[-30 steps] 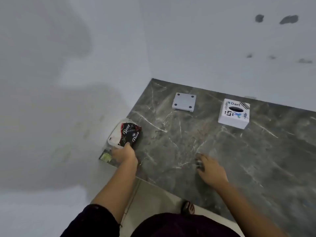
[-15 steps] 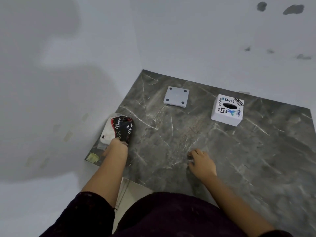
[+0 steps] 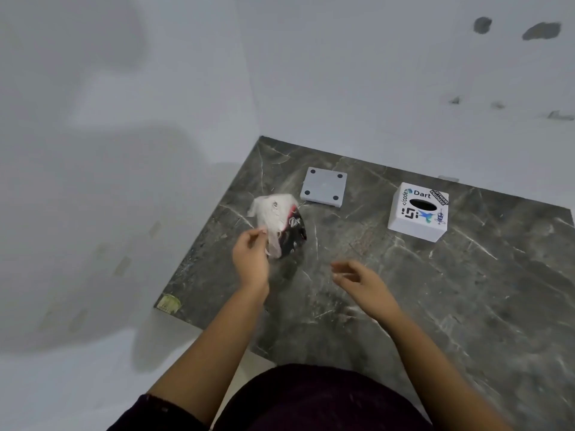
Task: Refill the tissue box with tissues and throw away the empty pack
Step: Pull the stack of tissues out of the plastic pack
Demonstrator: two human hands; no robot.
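lifted off the near-left corner of the worktop (image 3: 466, 306) since a second ago, the tissue pack (image 3: 284, 227) now hangs in the air above the dark marbled surface, further in from the left wall. left hand (image 3: 250, 258) has it pinched at its lower left edge, fingers closed on the thin plastic; the pack droops crumpled, white part uppermost and black printed part toward the right and below, blurred so the lettering cannot be read. right hand (image 3: 361, 279) has come up off the worktop, where it was pressed flat before, and hovers near the middle with fingers loosely spread and curled, its grip wide and holding nothing.

far right on the worktop stands the white tissue box (image 3: 417, 213), upright, its dark oval slot facing up, stickers around the slot. no tissue shows at the slot. well apart from it, to the left and a little farther back, lies a grey square plate (image 3: 323, 187) with four dark dots at its corners, just beyond the raised pack. a yellowish patch (image 3: 169, 303) marks the near-left corner of the worktop.
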